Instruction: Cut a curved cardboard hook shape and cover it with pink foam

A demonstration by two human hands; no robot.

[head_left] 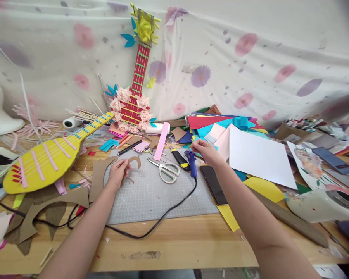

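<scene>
The cardboard piece [134, 161] is a small curved brown cut-out, pinched at one end by the left hand [118, 173], whose fingers are closed on it. It is held just above the far left part of the cutting mat [151, 197]. It looks light and fairly stiff, but thin enough to crease where the curve narrows, so the broader end near the fingers seems the safer place to grip; the hooked tip would likely bend under pressure.

The right hand [205, 151] reaches toward the far edge of the mat, fingers curled and pinched together over scraps of coloured paper [218, 126]. Whether it actually holds anything I cannot tell.

Just beside that hand lies a blue glue gun [192, 162], its black cord [163, 219] running across the mat and off toward the left. A craft knife [180, 159] lies next to it, and scissors [165, 170] lie on the mat between the two hands. A phone [213, 185] lies at the mat's right edge, near a white sheet [258, 157].

To the left rest a yellow cardboard guitar [46, 161] and brown cardboard offcuts [46, 209]. A red guitar [136, 93] trimmed with paper flowers leans against the cloth backdrop [250, 58]. Everything sits on a wooden table [177, 244].
</scene>
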